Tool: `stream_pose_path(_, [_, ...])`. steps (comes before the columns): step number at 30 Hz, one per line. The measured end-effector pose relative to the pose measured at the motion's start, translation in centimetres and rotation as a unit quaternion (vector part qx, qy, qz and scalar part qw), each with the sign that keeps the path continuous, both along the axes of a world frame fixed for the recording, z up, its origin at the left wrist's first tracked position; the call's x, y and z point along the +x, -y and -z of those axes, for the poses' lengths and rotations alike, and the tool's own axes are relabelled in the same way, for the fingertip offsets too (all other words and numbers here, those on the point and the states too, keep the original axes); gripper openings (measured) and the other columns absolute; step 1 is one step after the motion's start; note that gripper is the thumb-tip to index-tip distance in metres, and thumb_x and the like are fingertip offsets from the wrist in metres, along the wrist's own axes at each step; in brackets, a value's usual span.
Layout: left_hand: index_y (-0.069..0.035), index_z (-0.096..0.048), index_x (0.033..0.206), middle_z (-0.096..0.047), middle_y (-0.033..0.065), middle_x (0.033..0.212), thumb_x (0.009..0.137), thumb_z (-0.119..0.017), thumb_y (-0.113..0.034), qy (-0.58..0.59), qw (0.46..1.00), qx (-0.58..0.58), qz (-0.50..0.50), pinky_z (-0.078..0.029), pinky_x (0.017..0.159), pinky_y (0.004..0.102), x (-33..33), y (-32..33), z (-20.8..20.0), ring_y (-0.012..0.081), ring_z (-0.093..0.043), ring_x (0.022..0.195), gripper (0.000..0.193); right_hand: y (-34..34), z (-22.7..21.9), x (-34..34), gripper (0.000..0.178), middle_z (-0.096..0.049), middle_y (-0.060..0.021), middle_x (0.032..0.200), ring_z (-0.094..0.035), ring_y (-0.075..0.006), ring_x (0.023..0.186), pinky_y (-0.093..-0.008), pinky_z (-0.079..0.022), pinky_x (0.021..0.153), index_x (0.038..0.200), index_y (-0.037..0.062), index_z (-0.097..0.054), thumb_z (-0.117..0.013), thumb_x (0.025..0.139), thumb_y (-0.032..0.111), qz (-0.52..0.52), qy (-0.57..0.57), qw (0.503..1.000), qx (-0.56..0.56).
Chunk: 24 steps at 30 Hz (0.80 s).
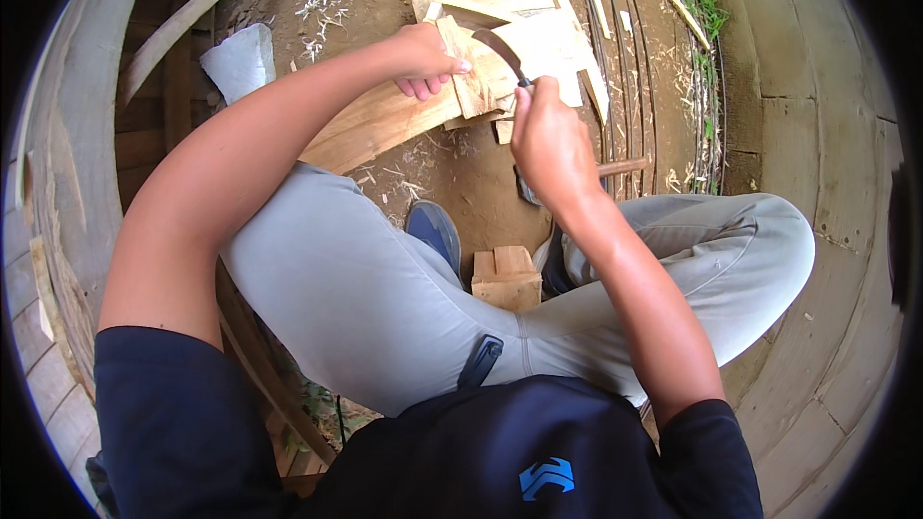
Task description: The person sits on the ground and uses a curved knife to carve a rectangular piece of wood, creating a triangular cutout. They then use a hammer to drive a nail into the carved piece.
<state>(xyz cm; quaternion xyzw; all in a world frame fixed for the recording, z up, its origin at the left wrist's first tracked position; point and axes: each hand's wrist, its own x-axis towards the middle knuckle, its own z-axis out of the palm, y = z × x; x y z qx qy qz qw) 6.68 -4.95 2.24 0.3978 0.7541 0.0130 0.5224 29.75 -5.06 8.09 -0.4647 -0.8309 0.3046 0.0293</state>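
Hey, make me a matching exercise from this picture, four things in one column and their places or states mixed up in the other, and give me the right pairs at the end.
Things
1. left hand
2. small wooden block
3. right hand
4. pale grey slab

Places and states
A. beyond the left forearm, at the upper left
B. closed around the black handle of a curved blade
C. low in the view, between the legs
D. holding a light piece of wood

Right pairs: 1-D, 2-C, 3-B, 4-A
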Motion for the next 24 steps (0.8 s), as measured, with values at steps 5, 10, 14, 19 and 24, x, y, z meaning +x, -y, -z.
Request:
stream_pose_path(5, [0.001,-0.07,0.086,-0.076,0.0136,0.084,0.095,-0.071,-0.048,0.006,1.0,0.006,-0.001,-0.062,0.059,0.0367,0.1,0.1,-0.3,0.0221,-0.074,0.066,0.05,0.6,0.8,-0.4,0.028,-0.067,-0.033,0.088,-0.067,-0.0519,0.081,-0.0598,-0.054,0.074,0.103,-0.004,-0.048,-0.047,0.107,0.024,-0.019,-0.012,1.0,0.02])
stream_pose_path(10, [0.002,-0.069,0.087,-0.074,0.0148,0.081,0.095,-0.071,-0.048,0.006,1.0,0.006,-0.002,-0.061,0.059,0.0369,0.0,0.0,-0.1,0.0231,-0.074,0.065,0.05,0.8,1.3,-0.2,0.024,-0.066,-0.0308,0.084,-0.068,-0.0492,0.076,-0.0568,-0.056,0.068,0.102,-0.0028,-0.048,-0.048,0.107,0.021,-0.04,-0.025,0.997,0.068])
stream_pose_path(14, [0.001,-0.07,0.086,-0.076,0.0136,0.084,0.094,-0.071,-0.049,0.005,1.0,-0.006,-0.011,-0.062,0.06,0.0366,-0.1,0.1,-0.1,0.0224,-0.074,0.066,0.05,1.2,1.8,-0.2,0.018,-0.066,-0.0272,0.083,-0.069,-0.046,0.073,-0.0533,-0.058,0.065,0.102,-0.0016,-0.047,-0.048,0.106,0.016,-0.054,-0.02,0.993,0.099])
stream_pose_path(19, [0.0,-0.07,0.086,-0.076,0.0135,0.084,0.094,-0.071,-0.05,0.004,1.0,-0.006,-0.01,-0.062,0.06,0.0363,0.0,0.0,-0.3,0.0221,-0.075,0.067,0.051,1.8,2.3,-0.4,0.009,-0.067,-0.023,0.082,-0.073,-0.0391,0.071,-0.0457,-0.061,0.061,0.1,0.0,-0.047,-0.054,0.097,0.006,-0.073,0.026,0.987,0.141])
stream_pose_path(24, [0.0,-0.07,0.086,-0.076,0.0131,0.083,0.094,-0.072,-0.05,0.015,1.0,-0.013,-0.02,-0.062,0.059,0.0361,0.0,-0.1,-0.3,0.0218,-0.074,0.065,0.051,1.7,1.8,-0.8,0.011,-0.068,-0.0194,0.079,-0.075,-0.0316,0.069,-0.037,-0.062,0.056,0.098,0.0009,-0.048,-0.057,0.093,0.004,-0.081,0.078,0.982,0.152])
